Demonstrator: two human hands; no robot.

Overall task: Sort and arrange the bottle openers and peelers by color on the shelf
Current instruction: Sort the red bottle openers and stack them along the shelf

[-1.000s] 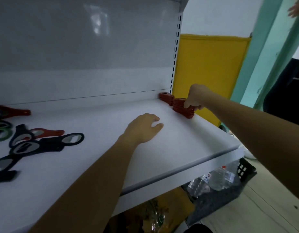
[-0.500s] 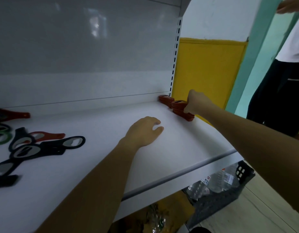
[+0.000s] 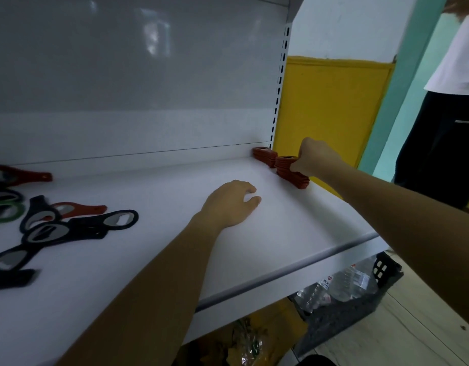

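Right hand [image 3: 311, 157] closed on a red stack [image 3: 291, 173] at the far right end of the white shelf [image 3: 159, 262].

Its grip pinches the stack's top; a second red stack [image 3: 264, 155] sits just behind, in the shelf's back corner. The left hand [image 3: 229, 204] rests palm-down mid-shelf, fingers loosely curled, holding nothing. At the shelf's left end lie loose black openers [image 3: 69, 228], two red openers [image 3: 77, 209] and a green one [image 3: 6, 211]. A dark crate [image 3: 360, 305] of plastic bottles stands below the shelf.

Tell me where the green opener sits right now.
In the head view, the green opener lies at the shelf's far left edge, partly cropped, just left of the black openers.
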